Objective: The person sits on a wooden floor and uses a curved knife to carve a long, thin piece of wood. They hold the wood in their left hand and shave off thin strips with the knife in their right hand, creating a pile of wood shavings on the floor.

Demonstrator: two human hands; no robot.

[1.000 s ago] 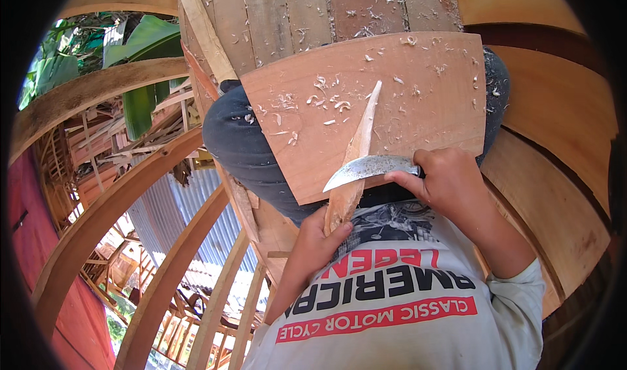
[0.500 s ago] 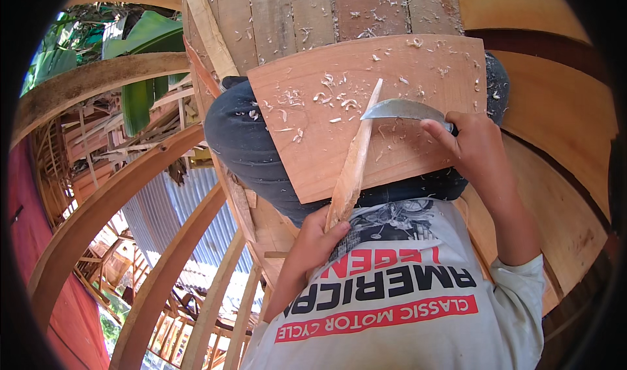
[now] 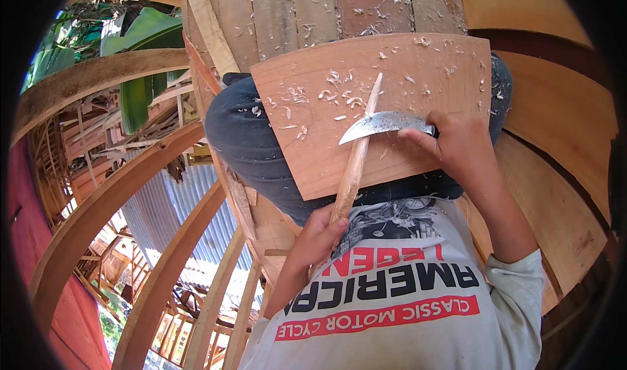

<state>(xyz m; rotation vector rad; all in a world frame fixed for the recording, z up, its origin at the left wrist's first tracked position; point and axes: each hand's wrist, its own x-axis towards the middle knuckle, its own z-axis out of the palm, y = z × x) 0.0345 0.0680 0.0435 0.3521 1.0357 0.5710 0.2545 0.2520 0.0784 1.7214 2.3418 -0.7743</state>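
Observation:
My left hand (image 3: 315,237) is closed round the lower end of a long wooden stick (image 3: 353,169), whose tapered tip points away from me. My right hand (image 3: 460,143) grips a knife by its handle, which the fingers mostly hide. The knife's curved, speckled metal blade (image 3: 385,124) crosses the stick a little below its tip, its point to the left. Under both lies a flat wooden board (image 3: 418,76) across my lap, with curled wood shavings (image 3: 339,97) scattered over it.
Beyond the board is a plank floor (image 3: 274,17) strewn with shavings. Curved wooden ribs (image 3: 124,200) rise at the left, with corrugated metal sheets (image 3: 176,207) and green leaves (image 3: 140,63) visible between them. Curved planks (image 3: 555,135) form a wall at the right.
The blade has shifted left across the stick and slightly down toward me, and now shows its broad face. The stick has turned a little in my left hand.

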